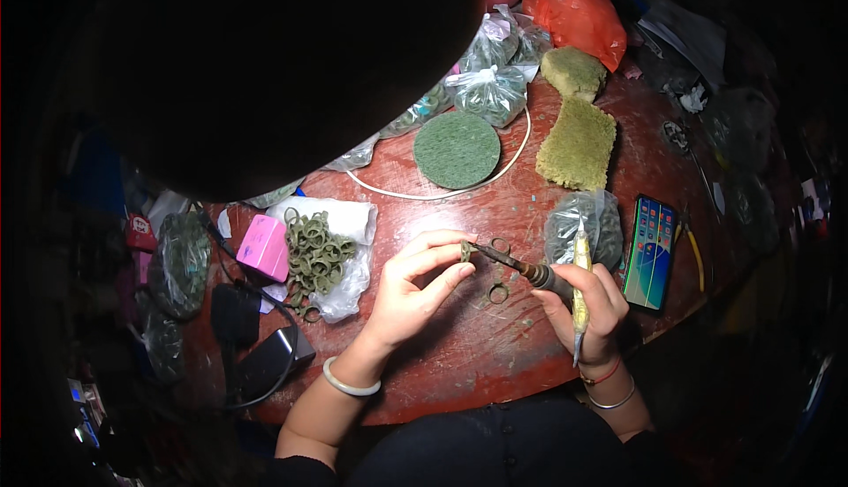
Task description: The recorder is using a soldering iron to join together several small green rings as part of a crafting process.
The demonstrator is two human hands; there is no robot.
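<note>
My left hand (408, 290) pinches a small dark green ring (465, 252) between thumb and fingers. My right hand (602, 312) is closed around a tool like a soldering iron (546, 279), with a dark handle, a brownish barrel and a thin dark tip. Its tip meets the pinched ring or lies just beside it; I cannot tell which. Also held in the right hand is a slim yellowish tool (580, 303) with pointed metal ends, standing across the fingers. Two loose green rings lie on the red table between my hands, one ring (498, 292) nearer me and another ring (501, 246) partly behind the iron.
Left of my hands, a heap of green rings (316, 253) lies on white plastic beside a pink block (263, 248). Farther back are a round green pad (457, 150), a white cable (389, 188) and filled clear bags (490, 96). A phone (649, 253) and yellow-handled pliers (695, 257) lie right.
</note>
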